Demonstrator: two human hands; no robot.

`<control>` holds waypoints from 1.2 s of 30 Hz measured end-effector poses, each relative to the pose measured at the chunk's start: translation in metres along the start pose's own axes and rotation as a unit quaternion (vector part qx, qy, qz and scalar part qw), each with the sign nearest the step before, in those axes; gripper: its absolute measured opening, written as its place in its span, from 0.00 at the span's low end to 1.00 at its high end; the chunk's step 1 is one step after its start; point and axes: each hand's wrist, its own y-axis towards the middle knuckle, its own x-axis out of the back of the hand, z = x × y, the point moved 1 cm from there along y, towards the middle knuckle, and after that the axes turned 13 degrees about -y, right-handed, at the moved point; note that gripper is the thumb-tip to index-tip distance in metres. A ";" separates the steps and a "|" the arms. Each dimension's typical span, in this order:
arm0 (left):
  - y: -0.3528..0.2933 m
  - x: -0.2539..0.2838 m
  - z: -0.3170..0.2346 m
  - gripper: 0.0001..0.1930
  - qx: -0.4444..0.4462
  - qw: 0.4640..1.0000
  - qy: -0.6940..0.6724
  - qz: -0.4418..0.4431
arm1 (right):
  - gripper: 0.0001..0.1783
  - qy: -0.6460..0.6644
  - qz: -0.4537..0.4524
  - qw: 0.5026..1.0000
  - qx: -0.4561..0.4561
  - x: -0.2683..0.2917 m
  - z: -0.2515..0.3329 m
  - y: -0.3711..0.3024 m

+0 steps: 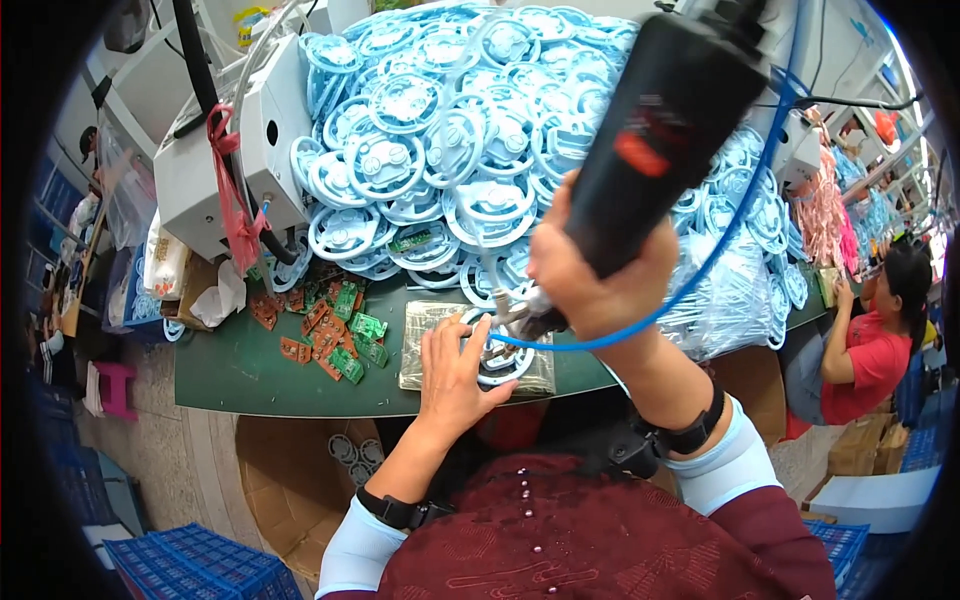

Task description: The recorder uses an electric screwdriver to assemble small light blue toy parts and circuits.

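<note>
My right hand [605, 280] is wrapped round a black powered screwdriver [655, 150] with a red mark, tilted so its tip end points down and left. Beneath that end lies a light-blue toy steering wheel shell [503, 378] on a flat block [416, 345] in shiny brownish wrapping. With fingers and thumb on its left side, my left hand [455, 372] holds the shell on the block. The screwdriver and my right hand hide part of the shell; whether the bit touches a screw cannot be seen.
A high heap of light-blue shells [440, 130] covers the back of the green table [230, 375]. Green and brown circuit boards [330, 330] lie left of the block. A blue hose [740, 215] curves at right. Below stands a cardboard box [275, 470]. A co-worker [860, 345] sits at right.
</note>
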 end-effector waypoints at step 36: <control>-0.012 -0.023 0.033 0.38 0.094 0.978 -0.184 -0.022 | 0.17 0.077 0.137 0.987 0.036 -0.010 0.034 -0.018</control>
